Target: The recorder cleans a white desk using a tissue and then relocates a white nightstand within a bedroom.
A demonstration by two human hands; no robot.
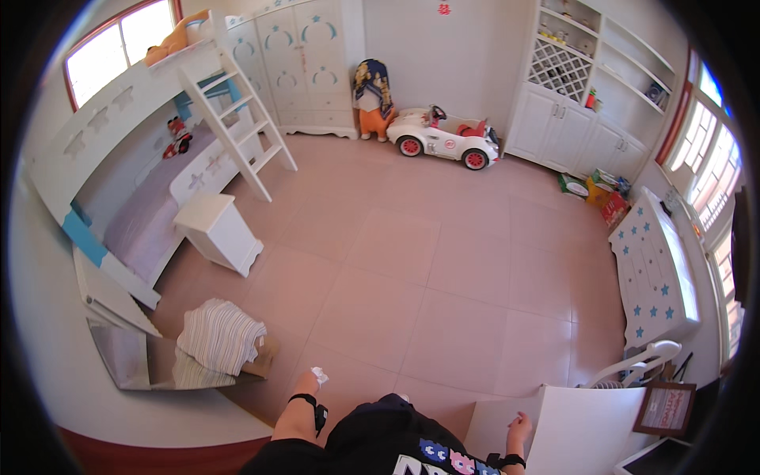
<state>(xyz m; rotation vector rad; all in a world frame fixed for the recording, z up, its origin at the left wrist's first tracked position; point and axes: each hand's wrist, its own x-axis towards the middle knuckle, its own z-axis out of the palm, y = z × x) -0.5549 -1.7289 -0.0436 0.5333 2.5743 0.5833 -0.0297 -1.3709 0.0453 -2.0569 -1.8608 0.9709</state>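
Note:
My left hand (310, 380) is low in the view, left of my body, shut on a crumpled white tissue or cloth (320, 374). A black strap with a small device circles that wrist. To the right, my right hand (520, 425) hangs beside a white desk or cabinet panel (582, 427), its fingers partly spread and nothing seen in them. Left of my left hand, a striped cloth (217, 335) covers something on a cardboard box (267, 356), beside a mirror-like panel (127, 356).
A white bunk bed (47, 142) with a ladder (234, 119) and a nightstand (219, 231) stand left. A toy car (445, 139) and a wardrobe (309, 65) are at the far wall. A star-marked dresser (650, 273) and a white chair (644, 362) are right.

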